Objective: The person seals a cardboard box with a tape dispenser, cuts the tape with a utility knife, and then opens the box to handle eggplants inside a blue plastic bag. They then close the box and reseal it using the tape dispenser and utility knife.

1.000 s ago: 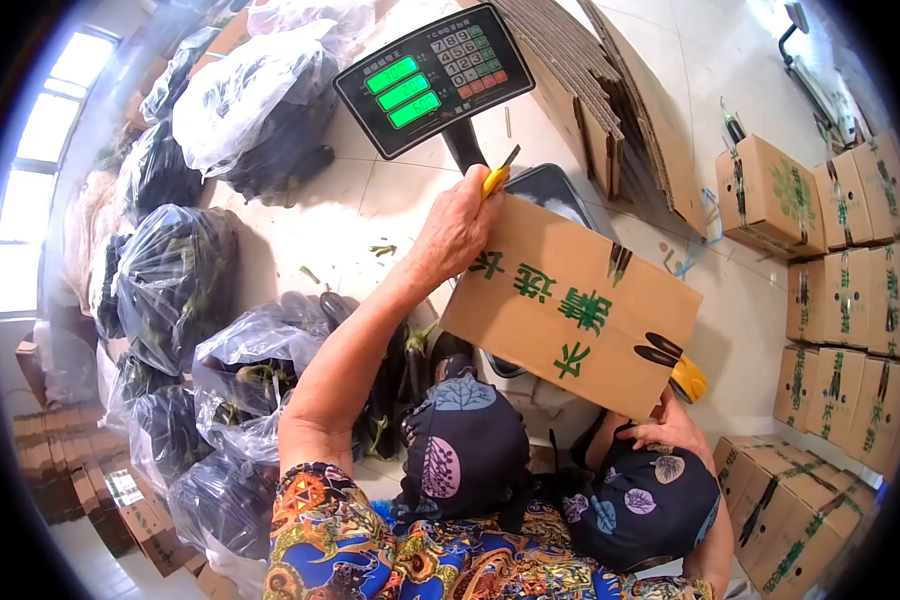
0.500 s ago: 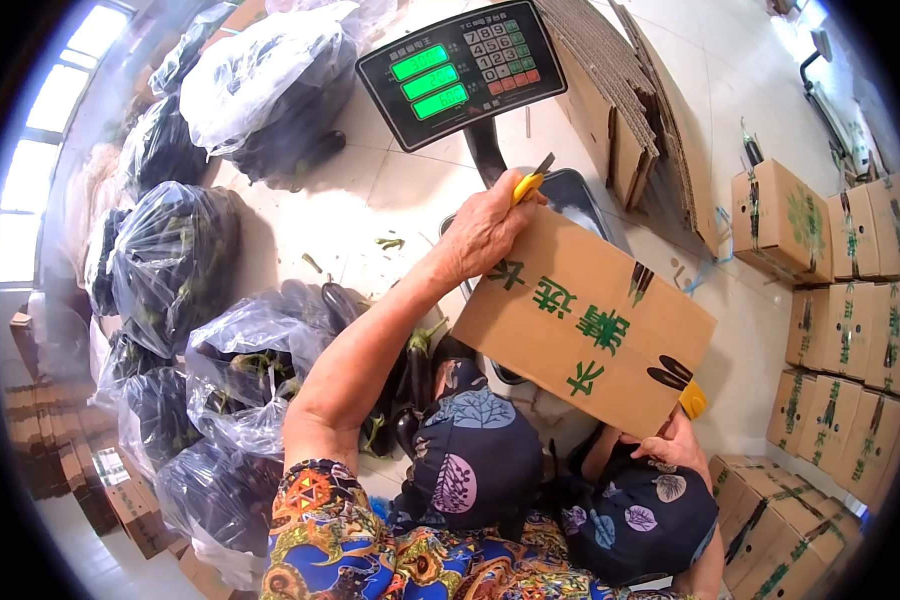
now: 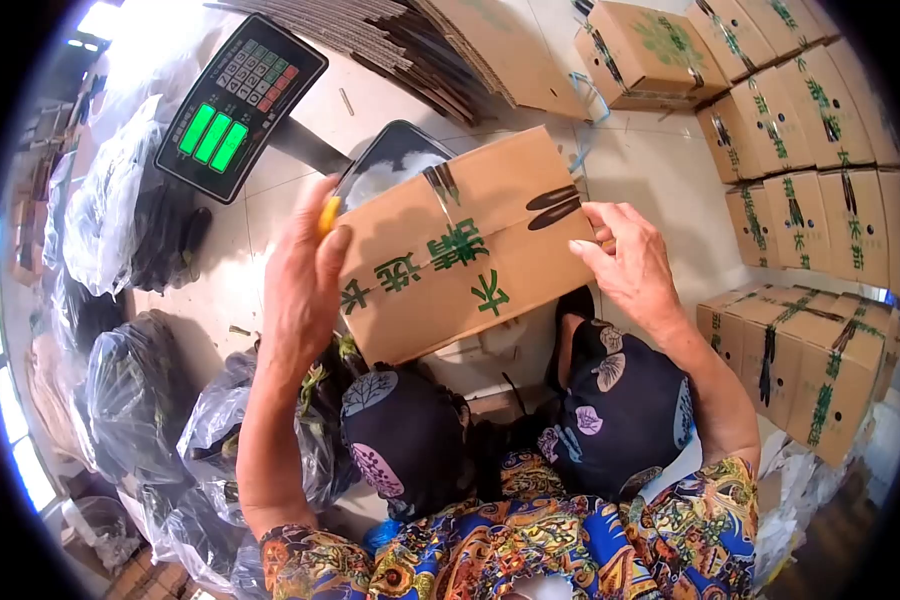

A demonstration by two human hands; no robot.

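Note:
A closed cardboard box [image 3: 420, 280] with green characters and dark eggplant prints is tilted in front of me, above my knees. At its left end is my left hand [image 3: 305, 275], with a small yellow-handled tool [image 3: 330, 214] held between thumb and fingers. My right hand [image 3: 630, 258] grips the box's right end near the eggplant print, thumb on top and fingers curled at the edge. Behind the box stands the scale platform [image 3: 395, 150], and its lit display [image 3: 240, 108] is to the upper left.
Clear plastic bags of eggplants [image 3: 135, 395] line the left side. Flattened cardboard sheets [image 3: 410, 60] lean at the top. Packed boxes [image 3: 785, 120] are stacked at the right, with more taped boxes [image 3: 800, 350] below them.
The view has turned, shifting the scale leftward. The box has moved lower left in view and changed its tilt. My right hand has come up from the lower corner to the right end.

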